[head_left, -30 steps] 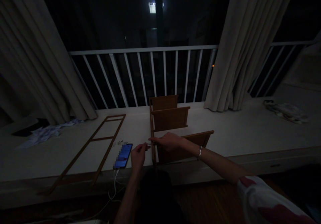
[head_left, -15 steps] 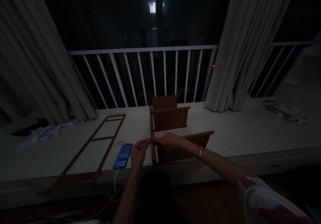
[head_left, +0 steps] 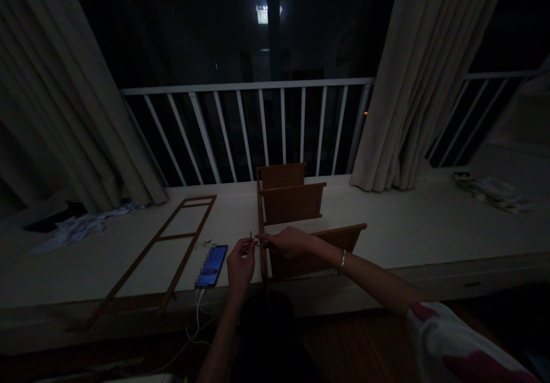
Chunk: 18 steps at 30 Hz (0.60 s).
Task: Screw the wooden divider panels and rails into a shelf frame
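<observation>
I see left hand pinching small thin tool; right hand gripping wooden rack, middle of frame, on worktop.

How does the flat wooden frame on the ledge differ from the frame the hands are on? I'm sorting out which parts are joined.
The flat frame lies loose on the ledge; the other frame stands on edge. The flat frame carries no boards; the upright frame has three boards fixed to it. No hand touches the flat frame; the right hand rests on the upright one and the left hand holds a small tool at it. Both look the same brown wood.
</observation>
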### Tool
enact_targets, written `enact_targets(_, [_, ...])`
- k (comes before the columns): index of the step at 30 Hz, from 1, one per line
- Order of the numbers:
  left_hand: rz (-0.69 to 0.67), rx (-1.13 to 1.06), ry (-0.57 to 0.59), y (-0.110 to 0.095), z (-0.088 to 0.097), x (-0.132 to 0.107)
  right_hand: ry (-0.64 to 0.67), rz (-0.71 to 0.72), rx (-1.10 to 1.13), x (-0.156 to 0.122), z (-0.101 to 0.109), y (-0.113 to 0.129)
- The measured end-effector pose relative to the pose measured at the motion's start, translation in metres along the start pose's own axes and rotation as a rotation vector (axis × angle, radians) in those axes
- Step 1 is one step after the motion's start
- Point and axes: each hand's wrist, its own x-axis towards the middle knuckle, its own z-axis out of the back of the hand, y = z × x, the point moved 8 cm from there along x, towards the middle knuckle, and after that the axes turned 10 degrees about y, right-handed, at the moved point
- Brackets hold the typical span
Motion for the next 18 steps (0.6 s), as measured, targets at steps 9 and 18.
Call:
enact_targets(9, [-0.125, 0.198, 0.026, -0.013, -0.008, -0.010, -0.002, 0.008, -0.014, -0.002, 0.002, 0.001])
enact_targets(18, [-0.096, 0.145, 0.071, -0.001, -0.013, -0.009, 0.002, 0.012, 0.006, -0.003, 0.002, 0.001])
